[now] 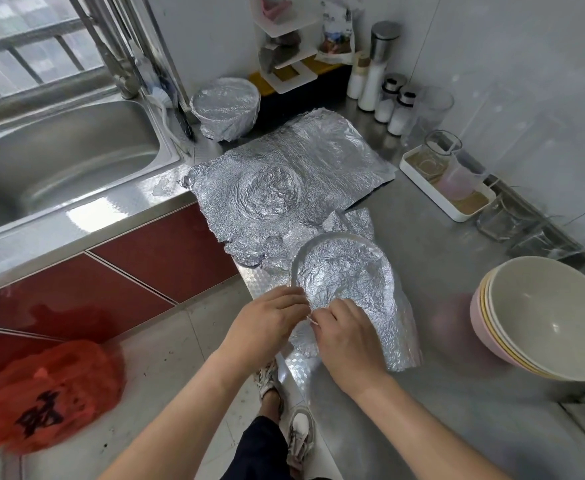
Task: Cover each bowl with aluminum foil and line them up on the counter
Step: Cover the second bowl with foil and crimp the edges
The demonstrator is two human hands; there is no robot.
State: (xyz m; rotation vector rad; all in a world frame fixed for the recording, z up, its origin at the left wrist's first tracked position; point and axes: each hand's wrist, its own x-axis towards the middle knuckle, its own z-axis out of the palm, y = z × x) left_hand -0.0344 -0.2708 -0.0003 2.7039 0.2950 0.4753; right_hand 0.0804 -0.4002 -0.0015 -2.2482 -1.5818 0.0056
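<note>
A bowl stands near the counter's front edge with a crinkled sheet of aluminum foil draped over it; its far rim still shows. My left hand and my right hand meet at the near rim, both pinching the foil's edge. A foil-wrapped bowl stands at the back beside the sink. More loose foil sheets lie flat between the two, one with a round dent. A stack of three bare bowls sits at the right.
A steel sink lies to the left. Salt shakers and bottles, a white tray with glass cups and more glasses line the back right wall. A red plastic bag sits on the floor.
</note>
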